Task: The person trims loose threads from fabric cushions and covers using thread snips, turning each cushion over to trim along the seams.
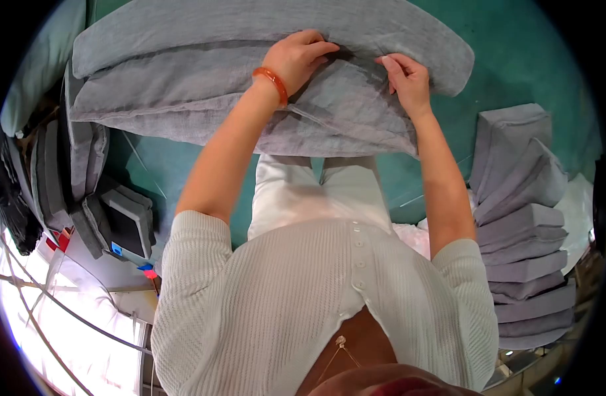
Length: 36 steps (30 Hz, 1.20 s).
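Observation:
A large grey fabric cushion with a curved far edge and seams along its length lies in front of me. My left hand, with an orange bangle on its wrist, is closed on the cushion's fabric by a dark fold in the middle. To the right of that fold, my right hand has thumb and fingers pinched together just above the cloth. Something thin shows at its fingertips, too fine to make out. The cushion's near flap hangs toward my legs.
Several folded grey cushion pieces are stacked at the right. More grey padded pieces stand at the left, one with a dark panel. Below is a green surface. Thin cables run across the lower left.

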Each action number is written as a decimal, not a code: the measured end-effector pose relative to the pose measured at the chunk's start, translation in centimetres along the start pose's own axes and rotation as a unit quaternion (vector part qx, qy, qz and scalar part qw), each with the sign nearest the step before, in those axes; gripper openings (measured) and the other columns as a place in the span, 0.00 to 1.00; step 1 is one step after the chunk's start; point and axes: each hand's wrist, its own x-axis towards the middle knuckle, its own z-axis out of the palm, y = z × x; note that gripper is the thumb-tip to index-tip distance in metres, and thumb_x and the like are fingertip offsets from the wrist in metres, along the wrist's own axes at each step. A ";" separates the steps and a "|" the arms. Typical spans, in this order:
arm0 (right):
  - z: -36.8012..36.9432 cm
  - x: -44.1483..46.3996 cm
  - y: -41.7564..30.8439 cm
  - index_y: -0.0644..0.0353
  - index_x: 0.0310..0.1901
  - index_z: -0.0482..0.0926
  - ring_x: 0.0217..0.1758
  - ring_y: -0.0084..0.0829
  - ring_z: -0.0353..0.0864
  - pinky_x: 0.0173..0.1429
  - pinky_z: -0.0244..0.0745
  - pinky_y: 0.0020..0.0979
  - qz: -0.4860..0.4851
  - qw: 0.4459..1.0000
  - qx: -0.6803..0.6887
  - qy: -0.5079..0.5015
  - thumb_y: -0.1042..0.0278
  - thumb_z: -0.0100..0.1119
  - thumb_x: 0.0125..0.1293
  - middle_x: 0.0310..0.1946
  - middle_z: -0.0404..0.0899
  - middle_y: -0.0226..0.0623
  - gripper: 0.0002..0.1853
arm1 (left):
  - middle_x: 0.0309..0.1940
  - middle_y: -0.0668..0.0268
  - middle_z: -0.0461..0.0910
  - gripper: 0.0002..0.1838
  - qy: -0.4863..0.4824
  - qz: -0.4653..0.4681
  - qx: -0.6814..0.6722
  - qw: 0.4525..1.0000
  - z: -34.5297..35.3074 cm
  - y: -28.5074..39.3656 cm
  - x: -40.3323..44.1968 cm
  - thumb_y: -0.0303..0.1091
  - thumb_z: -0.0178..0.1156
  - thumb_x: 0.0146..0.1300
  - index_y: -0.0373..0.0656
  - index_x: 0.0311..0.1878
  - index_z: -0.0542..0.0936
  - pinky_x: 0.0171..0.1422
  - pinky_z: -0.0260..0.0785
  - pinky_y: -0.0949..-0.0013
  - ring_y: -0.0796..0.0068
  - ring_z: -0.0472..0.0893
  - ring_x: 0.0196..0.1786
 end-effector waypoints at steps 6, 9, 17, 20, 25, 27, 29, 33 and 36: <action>0.2 0.3 1.0 0.62 0.32 0.81 0.17 0.15 0.67 0.22 0.63 0.21 -0.074 0.996 -0.042 0.019 0.57 0.63 0.58 0.17 0.73 0.23 0.14 | 0.35 0.69 0.75 0.11 0.013 0.059 0.059 0.996 1.5 -1.1 0.7 0.31 0.64 0.50 0.50 0.39 0.81 0.39 0.71 0.69 0.67 0.77 0.37; 0.5 0.5 0.1 0.61 0.31 0.81 0.17 0.22 0.70 0.25 0.66 0.25 -0.155 0.981 -0.115 0.011 0.55 0.65 0.55 0.17 0.74 0.29 0.15 | 0.34 0.68 0.74 0.10 0.065 0.075 0.058 0.993 2.1 -1.2 1.3 0.31 0.65 0.49 0.49 0.37 0.81 0.39 0.71 0.69 0.67 0.76 0.35; 2.4 1.4 -0.7 0.60 0.25 0.77 0.21 0.43 0.75 0.27 0.71 0.37 -0.212 0.911 -0.355 -0.006 0.45 0.62 0.53 0.16 0.75 0.40 0.22 | 0.31 0.64 0.73 0.07 0.109 -0.011 0.053 0.993 2.0 -1.3 1.8 0.28 0.65 0.48 0.43 0.29 0.76 0.37 0.69 0.67 0.64 0.75 0.33; 3.3 1.6 -0.6 0.60 0.25 0.77 0.19 0.41 0.74 0.25 0.69 0.35 -0.250 0.907 -0.338 0.011 0.50 0.64 0.53 0.17 0.75 0.40 0.19 | 0.31 0.63 0.73 0.07 0.093 -0.013 0.032 0.995 1.8 -1.6 1.5 0.27 0.65 0.49 0.42 0.30 0.75 0.36 0.68 0.66 0.63 0.75 0.33; 4.1 2.0 -0.4 0.60 0.27 0.77 0.20 0.39 0.75 0.25 0.70 0.34 -0.264 0.896 -0.358 0.001 0.50 0.64 0.52 0.18 0.76 0.38 0.19 | 0.31 0.62 0.72 0.08 0.061 0.017 -0.003 0.998 0.7 -2.0 1.2 0.25 0.64 0.50 0.40 0.31 0.74 0.36 0.68 0.66 0.61 0.74 0.33; 4.2 1.9 -0.3 0.60 0.27 0.77 0.20 0.39 0.76 0.25 0.71 0.34 -0.261 0.895 -0.362 0.001 0.50 0.64 0.53 0.18 0.76 0.38 0.19 | 0.32 0.62 0.72 0.08 0.044 0.028 -0.012 0.999 0.4 -2.0 1.1 0.25 0.64 0.50 0.40 0.31 0.74 0.36 0.68 0.66 0.62 0.75 0.34; 4.3 1.8 -0.2 0.60 0.27 0.77 0.20 0.38 0.76 0.25 0.71 0.33 -0.259 0.893 -0.367 0.003 0.50 0.64 0.53 0.18 0.76 0.37 0.19 | 0.32 0.63 0.72 0.08 0.043 0.035 -0.011 0.998 0.4 -2.1 1.1 0.25 0.64 0.50 0.40 0.31 0.74 0.36 0.69 0.67 0.62 0.75 0.34; 4.4 1.8 0.0 0.59 0.27 0.77 0.21 0.37 0.76 0.25 0.71 0.33 -0.276 0.884 -0.377 0.005 0.50 0.63 0.53 0.18 0.76 0.36 0.18 | 0.32 0.64 0.72 0.08 0.039 0.040 0.001 0.998 0.4 -2.2 0.9 0.25 0.64 0.49 0.40 0.31 0.74 0.36 0.69 0.67 0.63 0.75 0.34; 4.6 1.7 0.1 0.58 0.27 0.77 0.20 0.37 0.76 0.25 0.71 0.33 -0.275 0.886 -0.373 0.021 0.50 0.63 0.54 0.17 0.76 0.36 0.17 | 0.33 0.64 0.72 0.08 0.041 0.052 -0.002 0.998 0.4 -2.2 1.0 0.25 0.65 0.49 0.40 0.30 0.74 0.36 0.69 0.67 0.63 0.75 0.34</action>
